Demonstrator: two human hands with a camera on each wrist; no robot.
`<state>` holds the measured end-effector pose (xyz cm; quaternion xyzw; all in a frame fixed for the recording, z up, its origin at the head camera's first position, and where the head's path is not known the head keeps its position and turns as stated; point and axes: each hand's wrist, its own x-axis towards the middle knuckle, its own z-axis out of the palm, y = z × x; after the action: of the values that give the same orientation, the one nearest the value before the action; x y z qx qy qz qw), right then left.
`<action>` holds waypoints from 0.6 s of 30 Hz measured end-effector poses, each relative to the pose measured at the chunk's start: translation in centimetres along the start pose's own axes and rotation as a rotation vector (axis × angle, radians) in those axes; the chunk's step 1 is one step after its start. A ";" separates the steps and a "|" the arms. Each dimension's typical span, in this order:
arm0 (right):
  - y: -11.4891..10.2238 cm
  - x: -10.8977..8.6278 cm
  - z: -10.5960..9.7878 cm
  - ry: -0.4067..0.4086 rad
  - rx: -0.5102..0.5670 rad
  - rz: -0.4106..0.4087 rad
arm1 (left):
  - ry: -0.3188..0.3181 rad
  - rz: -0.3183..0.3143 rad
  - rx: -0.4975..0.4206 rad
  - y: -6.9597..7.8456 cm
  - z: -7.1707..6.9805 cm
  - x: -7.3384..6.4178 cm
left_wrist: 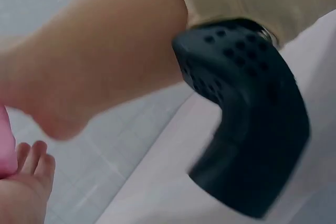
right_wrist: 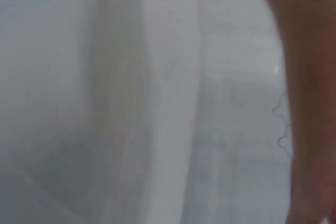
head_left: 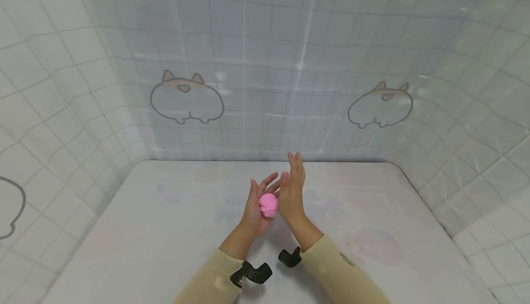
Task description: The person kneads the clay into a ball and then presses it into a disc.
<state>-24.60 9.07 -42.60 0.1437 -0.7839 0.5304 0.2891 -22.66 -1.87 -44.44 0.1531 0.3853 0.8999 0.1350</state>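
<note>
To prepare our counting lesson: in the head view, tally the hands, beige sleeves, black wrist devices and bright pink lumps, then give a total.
Hands: 2 (left hand, right hand)
Beige sleeves: 2 (left sleeve, right sleeve)
Black wrist devices: 2
Bright pink lump: 1
Total: 7

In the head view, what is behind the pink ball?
The left hand shows behind the pink ball, its palm visible below it; the patch the ball covers cannot be seen.
</note>
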 end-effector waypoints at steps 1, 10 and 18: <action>0.0 -0.1 0.2 -0.018 -0.011 -0.002 | -0.008 0.006 0.008 0.0 0.1 -0.1; 0.6 -1.5 0.8 -0.192 -0.062 -0.045 | 0.068 0.066 0.124 0.3 0.4 -0.3; 0.3 -2.4 0.9 -0.295 0.000 -0.085 | 0.136 0.166 0.223 0.3 0.3 0.6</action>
<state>-23.09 8.12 -44.54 0.2531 -0.8109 0.4910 0.1932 -23.16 -1.68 -43.96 0.1372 0.4771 0.8679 0.0161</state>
